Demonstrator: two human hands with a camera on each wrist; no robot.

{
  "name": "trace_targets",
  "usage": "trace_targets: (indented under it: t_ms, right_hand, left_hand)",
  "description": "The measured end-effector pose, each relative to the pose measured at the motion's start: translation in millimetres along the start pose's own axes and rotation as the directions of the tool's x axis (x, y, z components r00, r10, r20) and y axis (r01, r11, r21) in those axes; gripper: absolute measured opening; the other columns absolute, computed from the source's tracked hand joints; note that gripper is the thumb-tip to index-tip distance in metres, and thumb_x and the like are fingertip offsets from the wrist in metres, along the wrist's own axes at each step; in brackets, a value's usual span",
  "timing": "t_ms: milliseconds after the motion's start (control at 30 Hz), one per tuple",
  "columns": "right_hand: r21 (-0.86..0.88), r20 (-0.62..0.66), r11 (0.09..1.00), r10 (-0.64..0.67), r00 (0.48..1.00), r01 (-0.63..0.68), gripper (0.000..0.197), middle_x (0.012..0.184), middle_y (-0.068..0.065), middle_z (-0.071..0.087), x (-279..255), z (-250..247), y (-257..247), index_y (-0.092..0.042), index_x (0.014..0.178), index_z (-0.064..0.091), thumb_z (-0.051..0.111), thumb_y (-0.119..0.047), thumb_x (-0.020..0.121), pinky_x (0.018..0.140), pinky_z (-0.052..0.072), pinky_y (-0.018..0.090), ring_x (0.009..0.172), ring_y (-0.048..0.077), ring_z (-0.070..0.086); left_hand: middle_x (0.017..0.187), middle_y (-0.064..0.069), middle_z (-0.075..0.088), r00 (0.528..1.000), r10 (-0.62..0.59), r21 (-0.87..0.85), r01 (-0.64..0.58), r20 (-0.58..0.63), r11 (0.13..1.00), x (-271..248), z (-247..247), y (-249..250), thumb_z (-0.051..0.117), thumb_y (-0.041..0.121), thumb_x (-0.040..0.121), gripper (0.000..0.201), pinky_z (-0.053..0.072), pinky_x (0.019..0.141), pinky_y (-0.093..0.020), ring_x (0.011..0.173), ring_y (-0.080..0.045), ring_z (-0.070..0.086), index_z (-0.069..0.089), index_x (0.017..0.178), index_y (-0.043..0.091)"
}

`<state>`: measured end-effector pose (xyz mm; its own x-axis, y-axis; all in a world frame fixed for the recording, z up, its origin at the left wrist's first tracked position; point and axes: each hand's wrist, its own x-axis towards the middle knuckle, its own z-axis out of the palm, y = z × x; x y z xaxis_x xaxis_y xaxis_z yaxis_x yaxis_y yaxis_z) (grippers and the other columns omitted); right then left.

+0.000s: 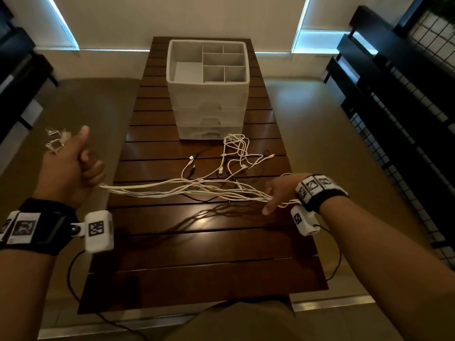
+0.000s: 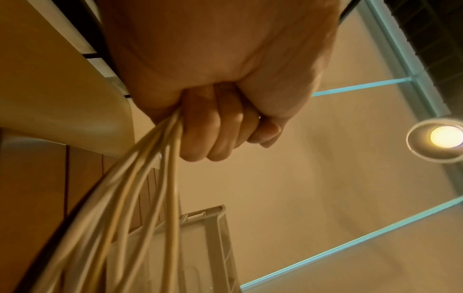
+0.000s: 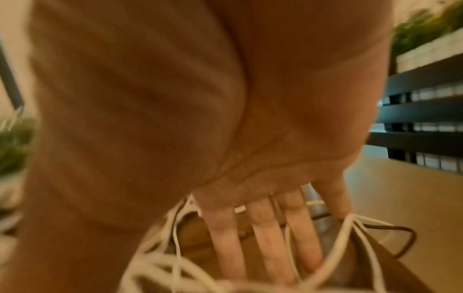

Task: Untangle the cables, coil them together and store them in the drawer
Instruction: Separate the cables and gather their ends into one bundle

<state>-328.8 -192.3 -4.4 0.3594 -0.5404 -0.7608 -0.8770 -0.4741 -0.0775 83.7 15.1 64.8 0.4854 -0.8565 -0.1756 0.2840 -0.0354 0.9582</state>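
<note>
My left hand [image 1: 81, 166] is a fist, thumb up, gripping one end of a bundle of white cables [image 1: 184, 190] off the table's left edge. In the left wrist view its fingers [image 2: 220, 126] curl round the cables [image 2: 140, 188]. The bundle stretches rightward above the table to my right hand [image 1: 275, 193]. In the right wrist view that hand's fingers [image 3: 265, 228] are straight and spread, with cables [image 3: 345, 237] running across them. A loose tangle of white and black cables [image 1: 236, 153] lies in front of the white drawer unit [image 1: 209, 99], whose three drawers are shut.
The dark slatted wooden table [image 1: 197, 242] carries the drawer unit at its far end; its open top tray has several compartments. Dark benches stand on the left, and a black rack with a wire grid [image 1: 406, 119] on the right. Thin black wrist-camera leads hang by the near edge.
</note>
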Motion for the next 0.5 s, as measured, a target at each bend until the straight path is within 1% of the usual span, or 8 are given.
trace_targets:
  t_ms: [67,133,200,233,267,367,433,500]
  right_hand:
    - [0.164,0.005,0.984,-0.066,0.998,0.064,0.077,0.129,-0.007,0.063,-9.4,-17.8,5.5,-0.027,0.137,0.060,0.080,-0.068,0.074,0.089,0.048,0.033,0.117,0.018,0.058]
    - [0.337,-0.206,0.922,-0.123,0.971,0.188,0.051,0.120,-0.009,0.067,-11.3,-31.7,9.4,-0.026,0.126,0.069,0.078,-0.055,0.085,0.086,0.049,0.030,0.112,0.016,0.062]
    - [0.421,-0.540,0.848,-0.051,0.840,0.322,0.021,0.107,-0.005,0.073,-2.3,-32.8,5.3,-0.022,0.108,0.074,0.073,-0.038,0.094,0.091,0.056,0.040,0.100,0.017,0.068]
    - [0.418,-0.629,0.829,-0.031,0.777,0.372,0.011,0.103,-0.004,0.073,0.8,-30.4,-1.6,-0.023,0.103,0.074,0.069,-0.032,0.097,0.094,0.057,0.043,0.095,0.015,0.068]
    - [0.408,-0.636,0.818,-0.064,0.769,0.405,0.010,0.103,-0.005,0.072,4.4,-25.4,-11.1,-0.024,0.104,0.073,0.066,-0.030,0.100,0.094,0.057,0.042,0.093,0.012,0.067]
    - [0.371,-0.288,0.839,-0.302,0.909,0.397,0.023,0.101,-0.003,0.071,9.7,3.4,-47.3,-0.024,0.116,0.073,0.057,-0.035,0.105,0.079,0.059,0.033,0.084,0.012,0.067]
    - [0.279,-0.041,0.902,-0.331,0.943,0.329,0.024,0.102,0.002,0.076,13.7,24.7,-63.6,-0.028,0.112,0.077,0.055,-0.032,0.104,0.076,0.060,0.035,0.079,0.017,0.069]
    - [0.254,0.073,0.928,-0.299,0.951,0.272,0.023,0.100,0.009,0.078,16.6,40.5,-72.0,-0.026,0.103,0.079,0.056,-0.028,0.101,0.073,0.059,0.037,0.074,0.021,0.067]
  left_hand:
    - [0.042,0.008,0.021,0.999,-0.045,-0.003,0.045,0.021,0.999,-5.3,-4.2,5.2,0.052,0.052,0.105,0.061,0.016,0.036,-0.015,0.034,-0.008,0.018,0.033,0.055,0.022]
    - [0.041,0.008,0.021,0.996,-0.074,0.012,0.074,0.049,0.997,-10.4,-5.2,6.5,0.049,0.049,0.107,0.063,0.018,0.034,-0.015,0.033,-0.008,0.018,0.034,0.053,0.021]
    - [0.043,0.008,0.021,0.992,-0.093,0.044,0.089,0.089,0.995,-13.8,-1.2,2.8,0.048,0.045,0.108,0.061,0.019,0.035,-0.016,0.034,-0.008,0.018,0.033,0.054,0.021]
    - [0.044,0.007,0.020,0.991,-0.095,0.062,0.089,0.099,0.994,-14.4,1.4,-1.1,0.048,0.043,0.108,0.060,0.018,0.036,-0.016,0.034,-0.008,0.018,0.032,0.055,0.020]
    - [0.045,0.006,0.018,0.991,-0.092,0.073,0.085,0.102,0.994,-14.8,4.3,-4.9,0.049,0.042,0.108,0.059,0.017,0.037,-0.016,0.035,-0.009,0.017,0.031,0.056,0.019]
    - [0.055,-0.001,0.009,0.993,-0.076,0.058,0.071,0.087,0.996,-11.9,11.6,-13.6,0.054,0.041,0.105,0.056,0.015,0.040,-0.018,0.037,-0.010,0.016,0.030,0.061,0.018]
    - [0.056,-0.002,0.008,0.995,-0.070,0.039,0.067,0.068,0.997,-8.9,15.1,-16.1,0.054,0.040,0.105,0.055,0.014,0.040,-0.018,0.040,-0.012,0.012,0.032,0.061,0.018]
    - [0.051,0.001,0.012,0.996,-0.070,0.012,0.069,0.058,0.998,-6.8,18.7,-17.2,0.054,0.040,0.105,0.054,0.013,0.041,-0.018,0.045,-0.016,0.007,0.032,0.061,0.019]
